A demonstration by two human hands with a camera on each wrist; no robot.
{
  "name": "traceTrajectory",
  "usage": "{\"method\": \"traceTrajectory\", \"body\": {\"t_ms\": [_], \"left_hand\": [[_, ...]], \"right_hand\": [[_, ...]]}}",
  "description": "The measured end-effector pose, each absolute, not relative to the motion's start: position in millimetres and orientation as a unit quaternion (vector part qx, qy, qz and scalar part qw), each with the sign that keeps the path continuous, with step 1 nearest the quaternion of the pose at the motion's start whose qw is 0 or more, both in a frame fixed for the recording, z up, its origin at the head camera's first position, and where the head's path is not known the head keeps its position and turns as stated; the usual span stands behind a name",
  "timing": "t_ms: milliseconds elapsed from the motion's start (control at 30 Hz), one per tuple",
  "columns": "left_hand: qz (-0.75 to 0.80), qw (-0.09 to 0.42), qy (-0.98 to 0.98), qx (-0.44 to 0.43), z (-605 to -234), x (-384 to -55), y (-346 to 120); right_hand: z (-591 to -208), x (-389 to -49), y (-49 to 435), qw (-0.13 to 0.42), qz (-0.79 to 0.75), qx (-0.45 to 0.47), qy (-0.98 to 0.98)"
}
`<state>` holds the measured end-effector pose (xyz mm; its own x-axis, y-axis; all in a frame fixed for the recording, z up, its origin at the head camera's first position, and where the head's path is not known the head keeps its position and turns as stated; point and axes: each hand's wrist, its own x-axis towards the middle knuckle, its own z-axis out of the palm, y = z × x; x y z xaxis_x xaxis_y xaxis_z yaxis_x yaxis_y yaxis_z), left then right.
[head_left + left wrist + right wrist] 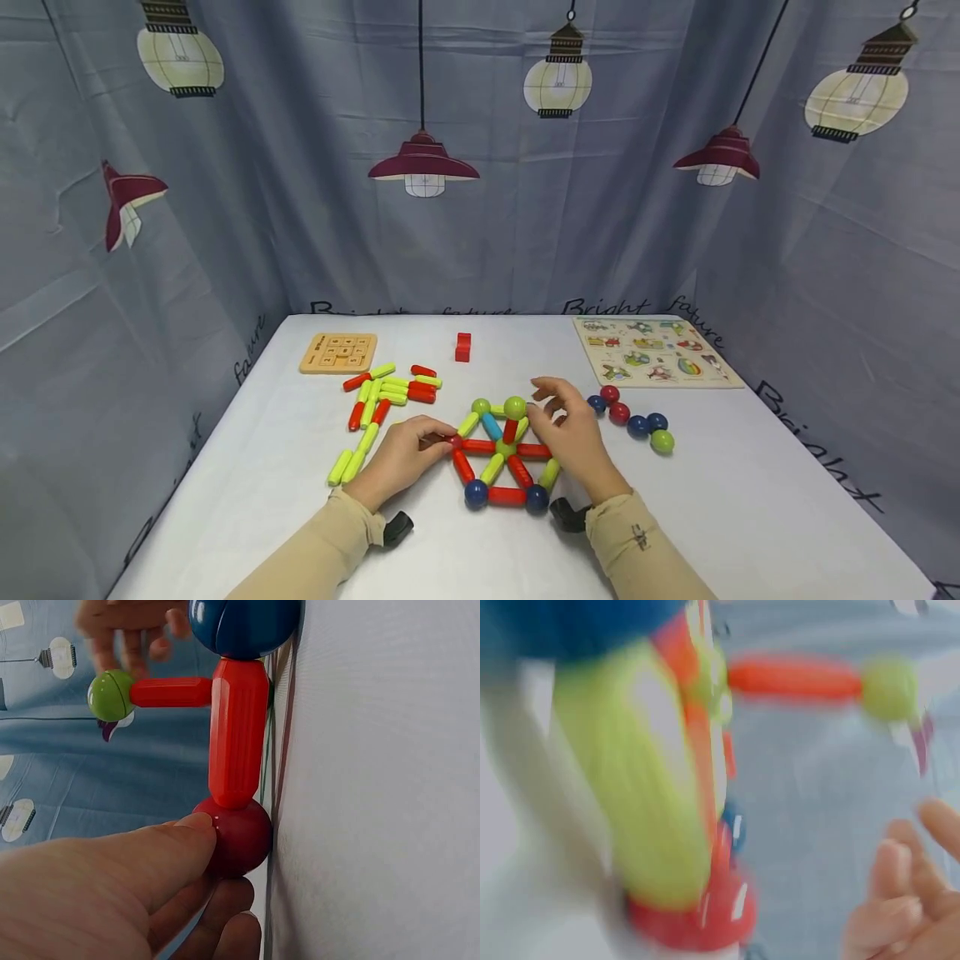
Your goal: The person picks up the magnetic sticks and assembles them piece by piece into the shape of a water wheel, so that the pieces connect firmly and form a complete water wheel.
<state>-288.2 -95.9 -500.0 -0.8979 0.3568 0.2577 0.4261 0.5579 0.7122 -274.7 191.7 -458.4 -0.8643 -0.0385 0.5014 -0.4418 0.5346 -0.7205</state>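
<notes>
A flat hexagon of magnetic rods and balls lies on the table, with spokes running to a green center ball [506, 448]. From that center a red rod [510, 432] stands upright, topped by a green ball [515, 407]. My left hand [401, 458] pinches the dark red ball [240, 840] at the hexagon's left corner between thumb and fingers. Beside the top green ball, my right hand [573, 437] hovers with loosely bent fingers and nothing in them. Two blue balls [476, 494] form the near corners. A red ball [697, 919] at the right corner is hidden by my hand in the head view.
Loose yellow-green and red rods [372, 404] lie left of the hexagon. Several blue, red and green balls [638, 427] lie to the right. Farther back are a wooden number board [339, 353], a red block [462, 347] and a picture puzzle board [656, 352].
</notes>
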Motion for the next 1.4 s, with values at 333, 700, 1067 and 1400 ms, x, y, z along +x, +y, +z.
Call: {"method": "traceTrajectory", "body": {"t_ms": [333,700,1067,1400], "left_hand": [[-0.32,0.138,-0.924,-0.161,-492,-293,-104],[-0.244,0.131,-0.954,-0.117,-490,-299,-110],[-0.456,0.058,-0.875,-0.154,-492,-293,-88],[-0.456,0.009,-0.87,-0.189,-492,-289,-94]], "right_hand": [[-490,-278,246,0.021,0.417,0.054,-0.907],[-490,-280,250,-0.012,0.412,0.081,-0.907],[-494,-283,249,-0.019,0.417,0.075,-0.906],[-495,-283,251,-0.009,0.415,0.065,-0.908]]}}
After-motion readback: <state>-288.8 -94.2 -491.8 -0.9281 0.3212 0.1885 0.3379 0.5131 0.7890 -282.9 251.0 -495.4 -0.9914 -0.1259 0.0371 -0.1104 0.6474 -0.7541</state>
